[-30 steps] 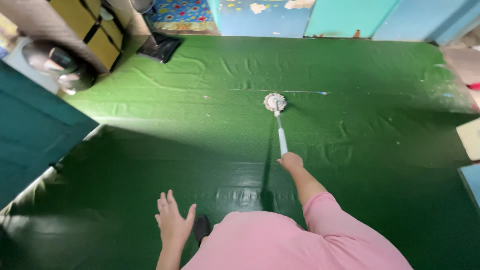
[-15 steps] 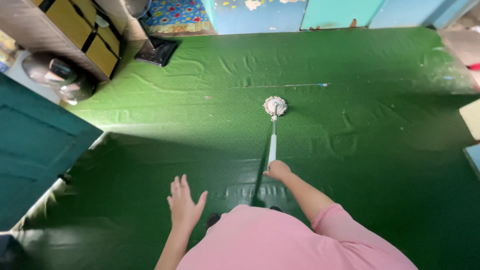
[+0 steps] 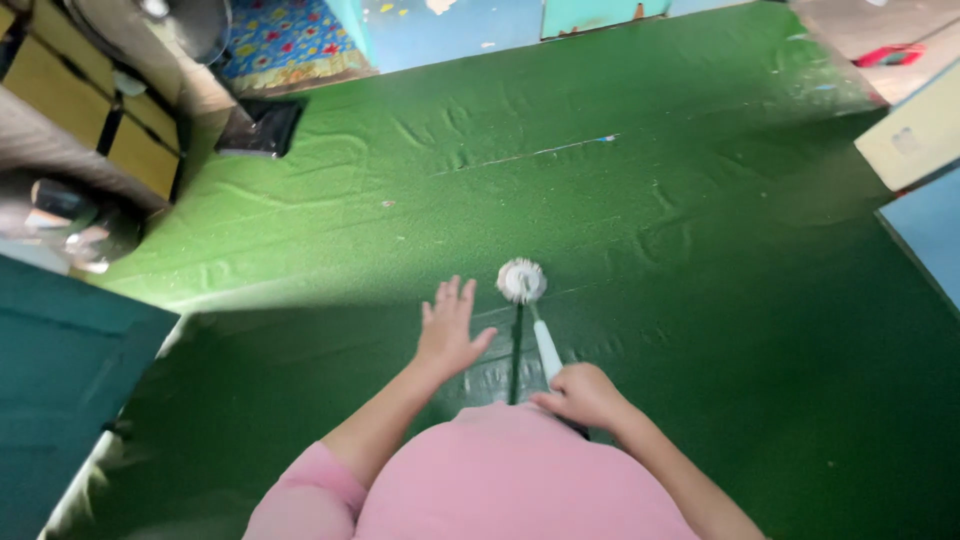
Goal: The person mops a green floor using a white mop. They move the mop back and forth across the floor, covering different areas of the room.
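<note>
Item: one mop (image 3: 535, 320), white-handled, with a small round pale string head (image 3: 522, 281) resting on the green floor covering (image 3: 700, 300), the head close in front of the person's body and the shaft rising steeply back toward the chest. Holder: right hand (image 3: 583, 396), closed in a fist round the upper part of the handle, fingers wrapped fully about it. Left hand (image 3: 449, 330): held out flat over the floor just to the left of the mop head, fingers spread wide, holding nothing and touching nothing that could be made out. Garment: pink top (image 3: 500, 480) filling the lower middle of the view. Floor covering: wrinkled in several places, brightly lit in its far half, in shadow near the person, with a glossy, possibly damp patch beside the shaft. Surroundings: a dark green door or panel (image 3: 60, 380) at the lower left; a shelf unit with yellow fronts (image 3: 90, 110) at the upper left; a black mat or bag (image 3: 260, 128) on the floor past it; a patterned cloth (image 3: 285, 45) at the top; blue and teal walls (image 3: 470, 20) along the far edge; pale boards (image 3: 915, 135) at the right. Step in hand, as judged: mopping, with the head near the feet at the close end of its reach. Next move, as judged, called for a firm one-handed grip and the head kept flat over the wrinkles.
</note>
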